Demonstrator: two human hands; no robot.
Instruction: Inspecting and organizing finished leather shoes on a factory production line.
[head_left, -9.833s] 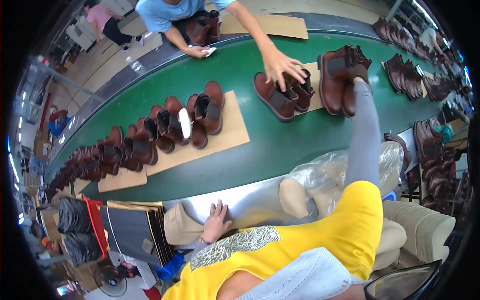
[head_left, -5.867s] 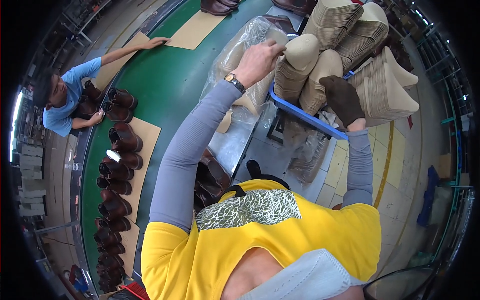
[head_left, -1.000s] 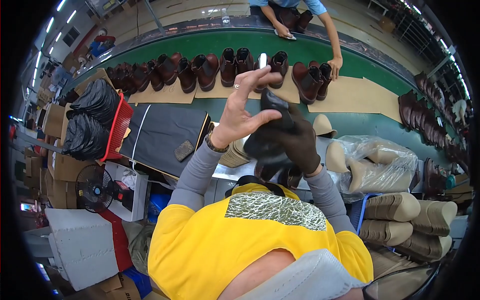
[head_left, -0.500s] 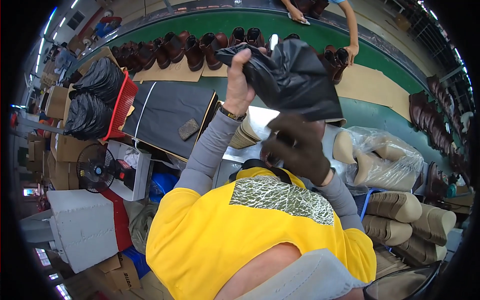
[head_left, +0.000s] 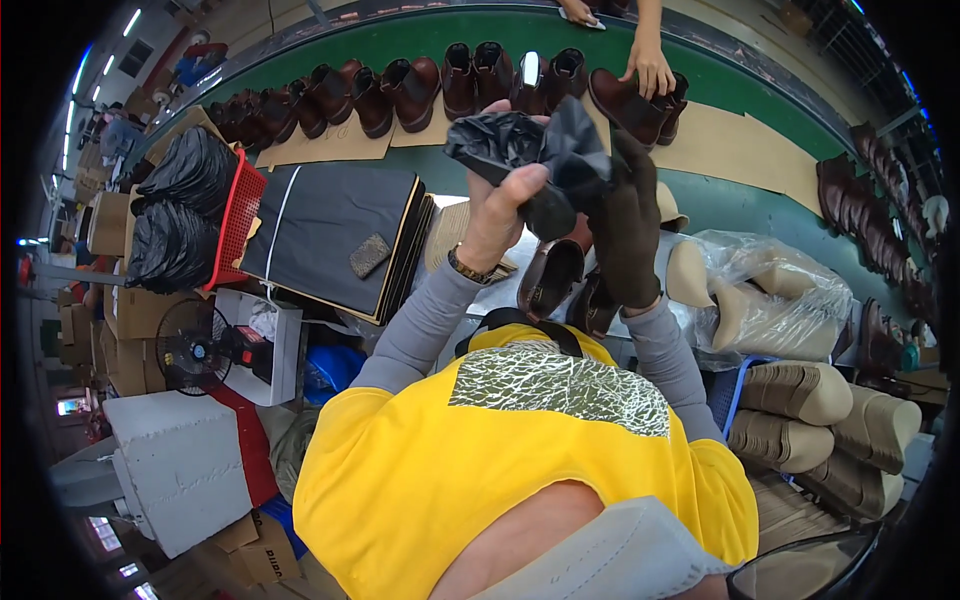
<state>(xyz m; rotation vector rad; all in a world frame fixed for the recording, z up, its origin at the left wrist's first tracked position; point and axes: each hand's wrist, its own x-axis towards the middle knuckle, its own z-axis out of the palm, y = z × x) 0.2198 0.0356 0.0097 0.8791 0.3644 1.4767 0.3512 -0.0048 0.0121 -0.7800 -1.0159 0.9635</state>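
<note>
My bare left hand (head_left: 503,208) grips a bunched sheet of thin black plastic (head_left: 570,150), its thumb folded over the near side. My right hand (head_left: 628,235), in a dark brown glove, closes against the right side of the same plastic with its fingers pointing away from me; its thumb is hidden. Below the plastic, close to my chest, a reddish-brown boot (head_left: 550,280) shows its opening upward. A second brown boot (head_left: 596,305) is beside it, partly covered by my gloved hand.
A row of brown boots (head_left: 410,90) lines cardboard on the green conveyor. Across it, another person's hand (head_left: 650,68) touches a boot. Black sheets (head_left: 325,235) and a red basket (head_left: 238,220) are left; plastic-wrapped beige foot-shaped forms (head_left: 770,300) and stacked insoles (head_left: 790,400) are right.
The plastic went from spread wide to bunched up. My gloved hand rose from the boots to the plastic. The other person's hand moved left onto a boot, which now lies tilted.
</note>
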